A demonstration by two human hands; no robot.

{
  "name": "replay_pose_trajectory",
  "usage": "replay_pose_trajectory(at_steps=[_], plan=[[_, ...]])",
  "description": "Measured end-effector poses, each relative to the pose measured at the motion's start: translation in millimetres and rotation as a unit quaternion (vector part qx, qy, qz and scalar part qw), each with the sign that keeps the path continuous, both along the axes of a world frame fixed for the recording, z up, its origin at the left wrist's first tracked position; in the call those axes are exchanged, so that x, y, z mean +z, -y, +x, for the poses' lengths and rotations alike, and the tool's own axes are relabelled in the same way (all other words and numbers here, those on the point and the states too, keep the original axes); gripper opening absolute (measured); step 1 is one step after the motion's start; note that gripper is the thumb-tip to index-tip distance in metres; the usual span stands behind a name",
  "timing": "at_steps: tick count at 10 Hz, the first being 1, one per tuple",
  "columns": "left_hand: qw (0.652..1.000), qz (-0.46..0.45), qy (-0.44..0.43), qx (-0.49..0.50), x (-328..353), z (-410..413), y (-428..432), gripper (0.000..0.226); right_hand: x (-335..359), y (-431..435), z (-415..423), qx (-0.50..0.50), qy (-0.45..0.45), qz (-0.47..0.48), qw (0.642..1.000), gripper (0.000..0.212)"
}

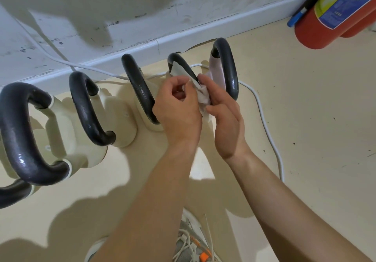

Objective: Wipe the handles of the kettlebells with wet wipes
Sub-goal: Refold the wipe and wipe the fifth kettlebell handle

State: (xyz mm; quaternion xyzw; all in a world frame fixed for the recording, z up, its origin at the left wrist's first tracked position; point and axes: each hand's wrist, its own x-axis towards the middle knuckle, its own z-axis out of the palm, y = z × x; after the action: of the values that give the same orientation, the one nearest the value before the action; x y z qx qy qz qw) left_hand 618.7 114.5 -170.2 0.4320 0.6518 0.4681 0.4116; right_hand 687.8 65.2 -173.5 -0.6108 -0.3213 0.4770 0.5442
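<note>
Several kettlebells with black handles and cream bodies stand in a row along the wall. A white wet wipe [203, 96] is wrapped over the handle of the fourth kettlebell [179, 61]. My left hand [179, 107] pinches the wipe from the left with curled fingers. My right hand [223, 117] presses the wipe against the handle from the right, fingers nearly straight. The lower part of that handle is hidden behind both hands. The handle to its left [138, 86] and the pink-bodied kettlebell's handle [230, 68] to the right are untouched.
A white cable [268, 131] runs behind the kettlebells and curves across the floor on the right. A red fire extinguisher [325, 21] stands at the back right by the skirting board [142, 46]. My shoe [191, 243] is at the bottom.
</note>
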Motion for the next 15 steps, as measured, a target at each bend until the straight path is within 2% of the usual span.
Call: replay_pose_trajectory(at_steps=[1,2,3,4,5,6,7,8,9,10,11,12,13,14,15], plan=[[0.998,-0.06,0.012,0.008,-10.3,-0.4,14.7,0.005,-3.2,8.8,-6.6,-0.004,0.013,-0.036,0.999,0.069],[0.986,-0.166,0.033,0.006,-26.1,3.0,39.4,0.005,-14.6,20.5,-10.8,-0.013,-0.042,-0.052,0.998,0.068],[0.98,-0.191,0.051,0.023,-28.7,1.6,48.7,0.009,-18.2,24.0,-9.4,-0.001,-0.044,-0.063,0.997,0.067],[0.987,-0.126,0.092,0.042,-8.8,-1.1,43.8,0.005,-15.8,19.6,-2.3,0.008,-0.034,-0.046,0.998,0.059],[0.994,-0.062,0.09,0.013,11.7,-3.4,30.9,0.014,-6.6,5.5,-0.8,0.038,-0.021,-0.031,0.999,0.067],[0.998,0.016,0.001,-0.06,16.3,-9.8,12.4,0.026,3.9,-14.4,-3.6,0.056,-0.029,-0.051,0.997,0.056],[0.985,0.051,-0.11,-0.121,19.1,-16.2,-3.3,0.032,4.4,-38.3,2.6,0.085,-0.052,-0.038,0.994,0.038],[0.962,0.052,-0.193,-0.185,25.2,-18.5,-8.9,0.036,10.3,-58.7,5.0,0.097,-0.028,-0.039,0.994,0.055],[0.944,0.046,-0.24,-0.222,30.5,-18.5,-16.0,0.04,9.4,-82.4,13.8,0.139,-0.037,-0.095,0.985,0.045],[0.903,0.033,-0.318,-0.287,37.1,-15.5,-29.6,0.044,10.1,-103.8,17.4,0.181,-0.028,-0.157,0.97,0.068],[0.837,-0.006,-0.427,-0.342,46.6,-11.9,-52.6,0.04,11.9,-116.4,22.6,0.209,-0.063,-0.187,0.958,0.081],[0.804,-0.014,-0.455,-0.381,47.5,-18.3,-86.5,0.03,9.0,-125.1,27.9,0.202,-0.067,-0.194,0.958,0.076],[0.789,-0.055,-0.447,-0.417,36.6,-26.5,-117.1,0.029,9.2,-131.4,20.6,0.188,-0.073,-0.222,0.954,0.078],[0.754,-0.106,-0.464,-0.452,35.0,-26.8,-136.7,0.029,4.6,-136.0,18.4,0.186,-0.088,-0.238,0.949,0.075],[0.732,-0.147,-0.466,-0.475,37.3,-24.4,-147.9,0.026,1.8,-131.4,19.5,0.178,-0.072,-0.218,0.957,0.094]])
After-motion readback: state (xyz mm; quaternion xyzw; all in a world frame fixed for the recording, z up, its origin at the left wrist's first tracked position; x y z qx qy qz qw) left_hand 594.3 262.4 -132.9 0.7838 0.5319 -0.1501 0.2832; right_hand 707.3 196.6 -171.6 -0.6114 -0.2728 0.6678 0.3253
